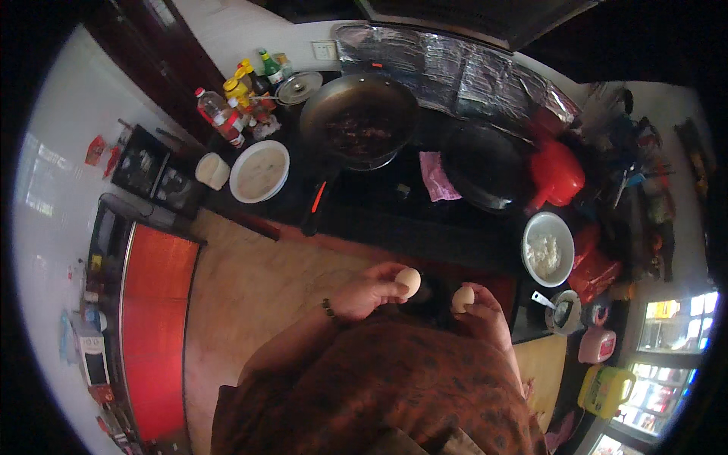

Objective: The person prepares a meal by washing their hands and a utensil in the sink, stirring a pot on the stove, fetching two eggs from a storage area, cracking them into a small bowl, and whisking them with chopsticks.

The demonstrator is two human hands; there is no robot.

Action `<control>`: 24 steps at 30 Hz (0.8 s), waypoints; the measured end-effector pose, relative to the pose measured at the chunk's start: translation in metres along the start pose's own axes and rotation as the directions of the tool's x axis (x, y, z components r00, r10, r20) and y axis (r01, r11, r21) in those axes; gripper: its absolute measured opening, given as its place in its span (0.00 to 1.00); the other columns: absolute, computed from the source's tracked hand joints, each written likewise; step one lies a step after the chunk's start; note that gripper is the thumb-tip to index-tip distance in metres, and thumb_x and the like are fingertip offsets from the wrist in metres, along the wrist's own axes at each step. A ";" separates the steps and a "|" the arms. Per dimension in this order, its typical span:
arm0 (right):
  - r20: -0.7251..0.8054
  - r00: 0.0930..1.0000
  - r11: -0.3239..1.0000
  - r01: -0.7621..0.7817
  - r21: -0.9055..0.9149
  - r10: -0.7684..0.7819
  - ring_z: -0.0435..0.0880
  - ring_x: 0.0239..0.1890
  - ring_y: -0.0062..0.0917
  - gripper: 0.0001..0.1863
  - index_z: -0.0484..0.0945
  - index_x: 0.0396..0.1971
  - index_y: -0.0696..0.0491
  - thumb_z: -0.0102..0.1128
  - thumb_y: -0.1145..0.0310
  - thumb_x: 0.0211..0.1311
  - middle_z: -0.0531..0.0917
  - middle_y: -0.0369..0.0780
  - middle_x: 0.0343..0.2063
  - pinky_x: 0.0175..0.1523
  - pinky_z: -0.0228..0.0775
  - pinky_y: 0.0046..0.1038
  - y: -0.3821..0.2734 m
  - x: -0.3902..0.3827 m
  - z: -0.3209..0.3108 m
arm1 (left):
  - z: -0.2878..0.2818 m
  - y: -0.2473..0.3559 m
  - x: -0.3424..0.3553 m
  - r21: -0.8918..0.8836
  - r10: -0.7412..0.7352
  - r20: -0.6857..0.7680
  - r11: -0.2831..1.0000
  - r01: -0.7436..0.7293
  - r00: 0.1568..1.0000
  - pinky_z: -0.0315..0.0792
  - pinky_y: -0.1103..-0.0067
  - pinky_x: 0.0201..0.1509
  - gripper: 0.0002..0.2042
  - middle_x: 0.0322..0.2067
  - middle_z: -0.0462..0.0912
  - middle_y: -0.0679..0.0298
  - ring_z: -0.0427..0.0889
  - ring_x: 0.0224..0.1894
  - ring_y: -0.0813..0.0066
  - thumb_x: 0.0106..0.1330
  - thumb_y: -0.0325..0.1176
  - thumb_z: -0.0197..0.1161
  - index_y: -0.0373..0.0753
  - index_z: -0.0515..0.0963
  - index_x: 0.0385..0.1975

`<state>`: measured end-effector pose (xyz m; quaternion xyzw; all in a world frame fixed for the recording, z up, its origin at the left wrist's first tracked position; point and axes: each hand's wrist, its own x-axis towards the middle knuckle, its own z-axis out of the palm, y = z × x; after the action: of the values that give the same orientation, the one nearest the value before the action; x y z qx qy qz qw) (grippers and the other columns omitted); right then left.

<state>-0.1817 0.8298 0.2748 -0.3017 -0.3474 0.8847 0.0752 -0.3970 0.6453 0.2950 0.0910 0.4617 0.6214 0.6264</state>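
The left hand (362, 294) grips a pale brown egg (408, 281) between thumb and fingertips, lifted in front of the body. The right hand (481, 315) closes around a second pale egg (462, 298) in the same way. The light finger grip probably keeps the shells from cracking. Both eggs hang just before the dark bench (394, 220), near its front edge. Further out stands a large dark wok with dark food (361, 120), a white bowl of pale batter (259, 171) to its left, and a metal bowl of white powder (547, 249) on the right.
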 end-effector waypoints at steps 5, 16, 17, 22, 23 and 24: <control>0.002 1.000 0.998 -0.030 -0.061 0.030 0.79 0.41 0.29 0.27 0.68 0.53 0.56 0.59 0.75 0.49 0.77 0.43 0.40 0.45 0.74 0.28 -0.004 -0.002 -0.007 | 0.001 -0.015 -0.006 0.146 -0.008 -0.004 0.989 0.009 1.000 0.72 0.78 0.51 0.21 0.45 0.76 0.64 0.77 0.44 0.75 0.61 0.28 0.61 0.37 0.67 0.55; 0.209 0.977 0.982 -0.005 -0.190 0.046 0.78 0.41 0.28 0.27 0.68 0.53 0.57 0.59 0.77 0.49 0.77 0.42 0.40 0.46 0.73 0.27 -0.011 0.012 0.005 | 0.011 -0.047 -0.026 -0.102 0.115 -0.032 0.988 -0.118 0.993 0.71 0.79 0.51 0.21 0.47 0.74 0.65 0.74 0.48 0.78 0.64 0.31 0.59 0.39 0.66 0.57; 0.221 0.974 0.977 0.001 -0.215 0.047 0.78 0.42 0.28 0.27 0.68 0.54 0.57 0.59 0.77 0.49 0.77 0.42 0.40 0.46 0.73 0.27 -0.010 0.014 0.005 | 0.012 -0.045 -0.028 -0.120 0.128 -0.014 0.984 -0.129 0.992 0.71 0.79 0.51 0.21 0.47 0.74 0.66 0.74 0.48 0.78 0.64 0.31 0.59 0.39 0.66 0.57; 0.150 0.989 0.977 0.042 -0.208 -0.011 0.78 0.44 0.28 0.26 0.68 0.54 0.57 0.59 0.77 0.51 0.77 0.42 0.42 0.48 0.73 0.27 -0.018 0.004 0.015 | 0.030 -0.026 -0.021 -0.026 0.113 -0.045 0.993 -0.114 0.993 0.72 0.80 0.49 0.20 0.46 0.76 0.66 0.75 0.46 0.78 0.63 0.32 0.60 0.38 0.68 0.55; 0.142 0.990 0.969 0.028 -0.245 0.008 0.78 0.44 0.28 0.26 0.69 0.53 0.57 0.60 0.77 0.51 0.77 0.42 0.43 0.48 0.72 0.27 -0.021 0.002 0.013 | 0.034 -0.022 -0.016 -0.067 0.079 -0.037 0.994 -0.081 0.996 0.72 0.80 0.48 0.20 0.45 0.77 0.66 0.76 0.45 0.76 0.61 0.32 0.62 0.39 0.69 0.53; 0.129 0.991 0.960 0.009 -0.280 0.028 0.78 0.45 0.28 0.26 0.69 0.53 0.57 0.60 0.78 0.50 0.77 0.41 0.43 0.49 0.72 0.27 -0.022 0.001 0.013 | 0.025 -0.026 -0.013 -0.059 0.089 0.021 0.994 -0.087 0.996 0.72 0.78 0.49 0.21 0.47 0.77 0.65 0.76 0.47 0.75 0.62 0.32 0.61 0.38 0.69 0.54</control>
<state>-0.1918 0.8396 0.2960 -0.2519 -0.4718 0.8449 0.0044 -0.3587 0.6402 0.2969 0.1006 0.4316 0.6603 0.6063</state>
